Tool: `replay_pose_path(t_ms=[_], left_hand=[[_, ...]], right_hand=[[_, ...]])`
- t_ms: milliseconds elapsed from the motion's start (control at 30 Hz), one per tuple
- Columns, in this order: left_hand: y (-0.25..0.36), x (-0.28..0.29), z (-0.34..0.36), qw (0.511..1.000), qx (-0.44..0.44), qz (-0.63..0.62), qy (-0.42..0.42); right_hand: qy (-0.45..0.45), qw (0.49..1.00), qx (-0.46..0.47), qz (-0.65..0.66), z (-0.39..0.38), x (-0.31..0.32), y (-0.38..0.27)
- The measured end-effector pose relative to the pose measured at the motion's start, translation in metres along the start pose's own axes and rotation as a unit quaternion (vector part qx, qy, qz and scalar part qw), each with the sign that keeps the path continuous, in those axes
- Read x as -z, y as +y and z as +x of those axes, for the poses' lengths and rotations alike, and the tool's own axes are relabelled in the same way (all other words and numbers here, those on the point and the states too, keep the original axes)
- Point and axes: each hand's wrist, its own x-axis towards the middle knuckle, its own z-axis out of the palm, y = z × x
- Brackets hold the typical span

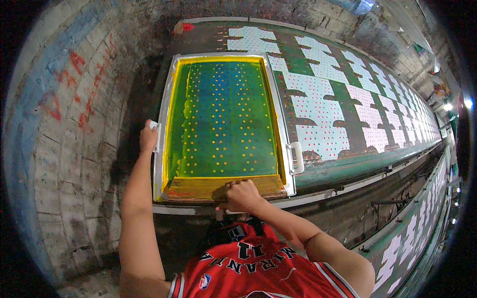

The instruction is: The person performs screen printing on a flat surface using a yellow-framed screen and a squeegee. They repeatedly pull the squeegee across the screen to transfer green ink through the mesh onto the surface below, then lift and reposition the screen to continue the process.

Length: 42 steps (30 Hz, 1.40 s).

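Observation:
A screen printing frame [275, 99] lies on the long table, with a metal rim, yellow ink along its inner edges and a green mesh [226, 119] dotted in yellow and orange. My left hand [148, 136] is closed round the white handle [156, 136] on the frame's left side. At the near end of the mesh rests a wide wooden squeegee [194, 187], smeared with yellow. Its top edge is gripped by my right hand [242, 194], fingers curled over the wood. Another white handle [296, 158], on the right side, is untouched.
Cut fabric pieces with coloured dots [318, 116] lie in rows along the dark printing table [318, 174] to the right. A brick wall [79, 149] stands close on my left. A second table with dotted pieces [422, 218] runs at the lower right.

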Motion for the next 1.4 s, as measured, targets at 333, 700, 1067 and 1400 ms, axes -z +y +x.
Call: replay_pose_path(t_ms=[333,700,1067,1400], left_hand=[[-0.007,-0.004,0.001,0.999,-0.005,-0.016,0.029],[0.007,0.006,-0.006,0.999,0.047,-0.011,-0.013],[0.013,0.011,-0.008,0.999,0.045,-0.005,-0.017],[0.017,0.016,-0.010,0.999,0.032,-0.030,-0.026]], right_hand=[[-0.013,1.000,0.019,0.006,-0.002,0.002,0.010],[0.157,0.984,-0.076,-0.018,0.093,0.021,0.099],[0.058,0.988,-0.134,-0.044,0.168,0.017,0.094],[0.249,0.919,-0.306,0.017,0.053,0.028,0.174]])
